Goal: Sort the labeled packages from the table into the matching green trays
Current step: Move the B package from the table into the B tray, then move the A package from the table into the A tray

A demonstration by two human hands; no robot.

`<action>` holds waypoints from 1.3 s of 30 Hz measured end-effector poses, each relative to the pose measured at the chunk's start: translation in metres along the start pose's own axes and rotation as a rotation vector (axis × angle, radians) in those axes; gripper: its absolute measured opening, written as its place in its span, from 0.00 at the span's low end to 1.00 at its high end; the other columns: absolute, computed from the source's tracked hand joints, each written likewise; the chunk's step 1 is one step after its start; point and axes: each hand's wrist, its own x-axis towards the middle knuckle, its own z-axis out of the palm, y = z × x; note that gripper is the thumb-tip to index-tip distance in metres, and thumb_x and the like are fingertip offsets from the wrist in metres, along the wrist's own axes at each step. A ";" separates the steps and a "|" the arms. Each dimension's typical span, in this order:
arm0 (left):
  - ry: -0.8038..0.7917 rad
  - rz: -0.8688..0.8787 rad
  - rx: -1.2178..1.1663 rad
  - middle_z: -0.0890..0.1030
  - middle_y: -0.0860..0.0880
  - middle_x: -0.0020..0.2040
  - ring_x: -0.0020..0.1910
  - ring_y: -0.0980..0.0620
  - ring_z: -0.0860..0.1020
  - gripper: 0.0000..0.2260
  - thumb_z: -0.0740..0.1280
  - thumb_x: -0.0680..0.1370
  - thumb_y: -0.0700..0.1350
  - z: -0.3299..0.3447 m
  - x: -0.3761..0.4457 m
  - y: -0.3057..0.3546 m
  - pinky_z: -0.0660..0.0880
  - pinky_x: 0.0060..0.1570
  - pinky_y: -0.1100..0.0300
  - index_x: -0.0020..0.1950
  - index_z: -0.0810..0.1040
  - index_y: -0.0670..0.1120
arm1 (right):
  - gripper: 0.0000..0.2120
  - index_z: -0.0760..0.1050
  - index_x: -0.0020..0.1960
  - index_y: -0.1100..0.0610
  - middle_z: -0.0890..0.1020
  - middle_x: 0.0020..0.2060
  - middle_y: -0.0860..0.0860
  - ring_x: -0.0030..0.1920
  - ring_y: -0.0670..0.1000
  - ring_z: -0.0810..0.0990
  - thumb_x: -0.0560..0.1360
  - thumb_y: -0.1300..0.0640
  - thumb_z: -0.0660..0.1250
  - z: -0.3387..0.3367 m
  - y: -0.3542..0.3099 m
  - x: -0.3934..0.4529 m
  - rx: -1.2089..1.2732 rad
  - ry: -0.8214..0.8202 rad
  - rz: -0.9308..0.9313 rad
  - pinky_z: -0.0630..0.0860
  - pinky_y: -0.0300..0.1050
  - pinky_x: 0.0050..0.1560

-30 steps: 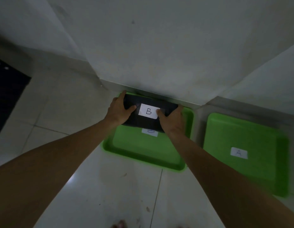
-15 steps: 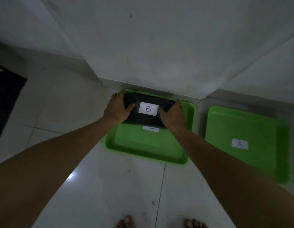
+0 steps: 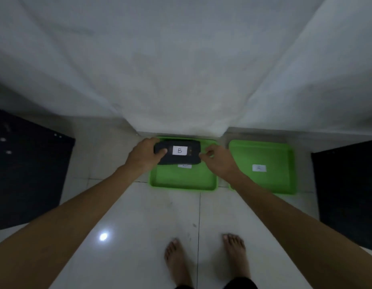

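Note:
A black package with a white label "B" lies at the far end of the left green tray, over most of that tray's own label. My left hand grips the package's left end, thumb on top. My right hand hovers just off the package's right end, fingers curled and apart from it, holding nothing. The right green tray, labelled "A", holds nothing.
Both trays sit on the pale tiled floor against a white cloth-covered table that hangs over their far edges. Dark mats lie at the left and at the right. My bare feet stand below the trays.
My right hand has let go of the package's right end and pulled slightly right. The view has drawn back, so my feet and both dark mats now show.

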 end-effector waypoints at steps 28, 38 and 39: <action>-0.112 0.639 -0.093 0.84 0.45 0.51 0.47 0.48 0.83 0.15 0.73 0.76 0.44 -0.006 -0.504 0.620 0.79 0.49 0.58 0.61 0.81 0.41 | 0.16 0.81 0.62 0.58 0.87 0.52 0.52 0.51 0.49 0.85 0.79 0.51 0.70 -0.517 0.140 -0.643 0.207 0.616 -0.124 0.79 0.42 0.55; -0.109 0.720 0.043 0.83 0.48 0.52 0.46 0.55 0.81 0.16 0.71 0.77 0.52 0.021 -0.524 0.731 0.72 0.43 0.67 0.61 0.81 0.45 | 0.20 0.79 0.64 0.54 0.84 0.49 0.46 0.48 0.44 0.81 0.78 0.44 0.68 -0.579 0.234 -0.687 0.252 0.613 -0.011 0.74 0.35 0.47; -0.112 0.719 0.037 0.83 0.48 0.52 0.46 0.55 0.80 0.16 0.71 0.77 0.52 0.027 -0.522 0.740 0.73 0.44 0.67 0.60 0.81 0.45 | 0.20 0.79 0.64 0.54 0.82 0.47 0.44 0.47 0.43 0.80 0.78 0.44 0.68 -0.584 0.240 -0.686 0.246 0.608 -0.002 0.74 0.35 0.46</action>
